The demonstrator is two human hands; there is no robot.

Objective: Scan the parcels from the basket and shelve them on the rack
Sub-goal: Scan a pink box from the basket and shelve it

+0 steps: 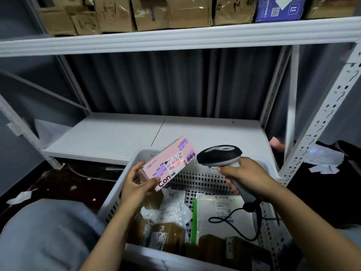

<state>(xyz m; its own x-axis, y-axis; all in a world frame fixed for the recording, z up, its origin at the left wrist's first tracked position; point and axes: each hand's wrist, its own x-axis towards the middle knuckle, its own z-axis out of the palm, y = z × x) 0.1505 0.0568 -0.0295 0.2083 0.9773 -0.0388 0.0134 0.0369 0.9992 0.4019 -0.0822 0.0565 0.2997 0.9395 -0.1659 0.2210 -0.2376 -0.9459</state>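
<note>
My left hand (136,184) grips a pink parcel box (166,165) by its lower left end and holds it tilted above the white perforated basket (203,178). A red scan line falls across the white label on the box. My right hand (246,177) grips the handle of a black and grey barcode scanner (218,154), whose head points left at the label from close by. Its black cable (234,222) loops down into the basket. Several parcels lie in the basket: brown cartons (168,233) and white mailer bags (220,210).
The white rack's lower shelf (121,135) stands just behind the basket. The upper shelf (175,36) carries several brown cartons and a blue box (281,8). A perforated rack post (322,118) rises at the right. Paper scraps lie on the dark floor.
</note>
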